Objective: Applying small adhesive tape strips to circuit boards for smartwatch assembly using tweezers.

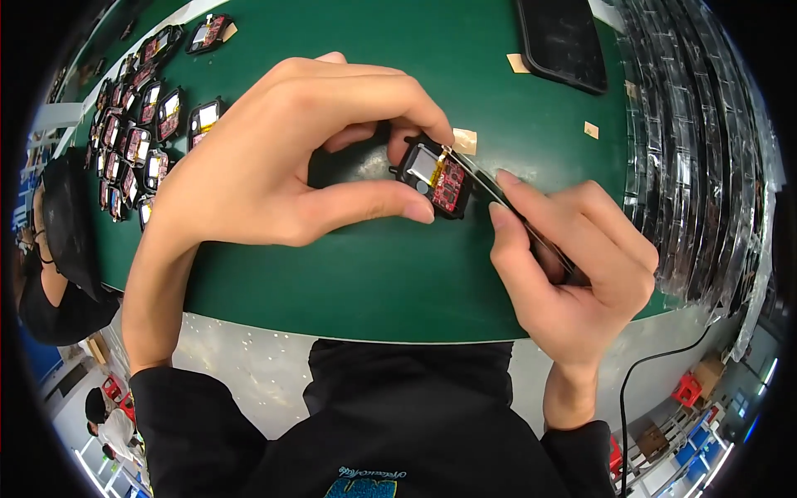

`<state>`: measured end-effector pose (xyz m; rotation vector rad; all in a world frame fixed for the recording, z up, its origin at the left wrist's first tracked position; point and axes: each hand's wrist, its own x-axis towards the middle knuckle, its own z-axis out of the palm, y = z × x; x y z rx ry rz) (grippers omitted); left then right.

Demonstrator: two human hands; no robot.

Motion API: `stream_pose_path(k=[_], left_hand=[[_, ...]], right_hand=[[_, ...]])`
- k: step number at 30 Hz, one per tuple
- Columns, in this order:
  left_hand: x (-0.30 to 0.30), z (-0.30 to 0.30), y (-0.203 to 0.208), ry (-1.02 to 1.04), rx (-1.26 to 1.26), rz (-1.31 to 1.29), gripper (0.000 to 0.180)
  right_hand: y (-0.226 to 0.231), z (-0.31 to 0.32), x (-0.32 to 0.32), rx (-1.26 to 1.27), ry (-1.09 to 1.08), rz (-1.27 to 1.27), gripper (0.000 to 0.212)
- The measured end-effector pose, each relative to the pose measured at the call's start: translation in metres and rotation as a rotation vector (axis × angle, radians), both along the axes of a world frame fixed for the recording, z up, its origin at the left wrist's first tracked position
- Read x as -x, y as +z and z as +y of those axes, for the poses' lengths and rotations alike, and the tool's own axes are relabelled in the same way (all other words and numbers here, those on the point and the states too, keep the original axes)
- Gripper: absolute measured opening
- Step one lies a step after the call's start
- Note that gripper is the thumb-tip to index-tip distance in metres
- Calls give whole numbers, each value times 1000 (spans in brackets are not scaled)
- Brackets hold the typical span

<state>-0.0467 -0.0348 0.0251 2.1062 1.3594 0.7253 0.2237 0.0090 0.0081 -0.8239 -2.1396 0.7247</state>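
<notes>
My left hand (274,153) steadies a small black electronic housing (448,189) over the green table, thumb at its near left side and fingertips at its far edge. Inside the housing show a red circuit board, a silver-white block and a strip of yellow tape. Pinched between thumb and fingers of my right hand (581,257) is a pair of metal tweezers (479,174). Their tips reach the housing's far corner, by a small pale connector or tab close to my left index finger. Whether the tips grip that piece is too small to tell.
Many similar open housings (137,145) lie grouped at the left of the green table (357,295). Stacked clear plastic trays (689,166) line the right side. A black phone-like slab (564,41) lies far right, near small beige paper pieces (591,129). Another person's arm (54,278) shows far left.
</notes>
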Motion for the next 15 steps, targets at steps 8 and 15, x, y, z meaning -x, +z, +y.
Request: stream_pose_path(k=[8,15], left_hand=[[3,2,-4,-24,-26,-37,54],[13,6,-5,-109,26,-148,57]], right_hand=[[-3,0,4,-79,17,-24,33],[9,3,-1,167,73,-5,24]])
